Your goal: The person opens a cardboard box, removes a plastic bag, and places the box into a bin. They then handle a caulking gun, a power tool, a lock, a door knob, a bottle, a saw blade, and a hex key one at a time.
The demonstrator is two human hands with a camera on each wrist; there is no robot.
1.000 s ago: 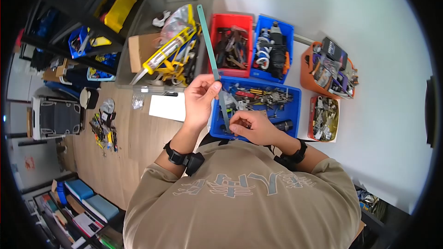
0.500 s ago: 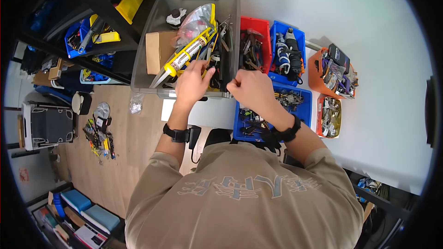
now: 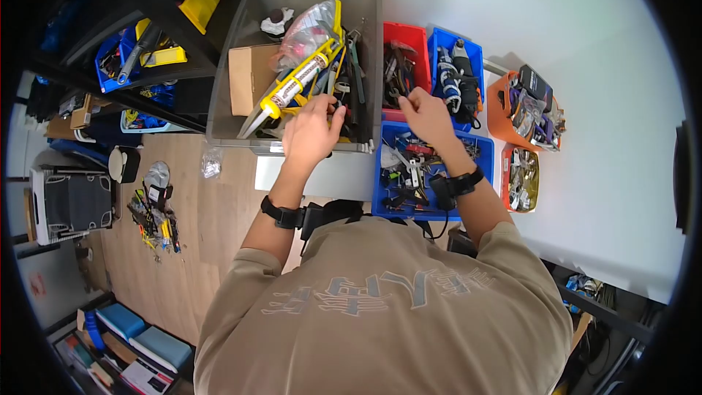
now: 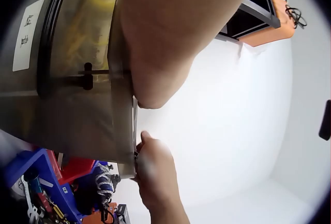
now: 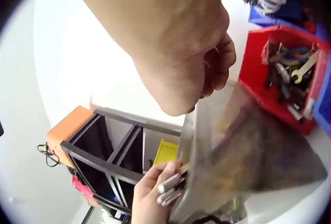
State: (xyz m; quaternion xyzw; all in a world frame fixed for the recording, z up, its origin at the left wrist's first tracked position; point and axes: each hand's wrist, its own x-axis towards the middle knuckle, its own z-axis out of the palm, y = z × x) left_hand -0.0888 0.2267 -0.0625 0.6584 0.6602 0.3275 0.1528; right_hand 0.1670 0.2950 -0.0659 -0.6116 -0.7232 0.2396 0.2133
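Observation:
In the head view my left hand [image 3: 310, 134] is over the near edge of the grey see-through bin [image 3: 292, 148], thumb apart from the fingers. My right hand [image 3: 430, 118] is at the near end of the red bin [image 3: 406, 32], above the large blue bin [image 3: 485, 175]; its fingers curl loosely in the right wrist view, with nothing seen in them. The green strip [image 3: 355, 48] lies in the grey bin, beside a yellow caulking gun [image 3: 298, 86]. Metal tubes [image 5: 169, 189] stand close to my left hand [image 5: 149, 197]; contact is unclear.
A smaller blue bin [image 3: 477, 50] holds cords and a dark tool. Orange [image 3: 504, 123] and red-yellow [image 3: 518, 203] containers stand at the right. Dark shelving is on the left, and a pile of tools [image 3: 155, 221] lies on the floor.
Both hands moved left to the grey bin and let go of the green strip, which now lies inside. The right hand has since moved right, towards the red bin; the left stays near the edge.

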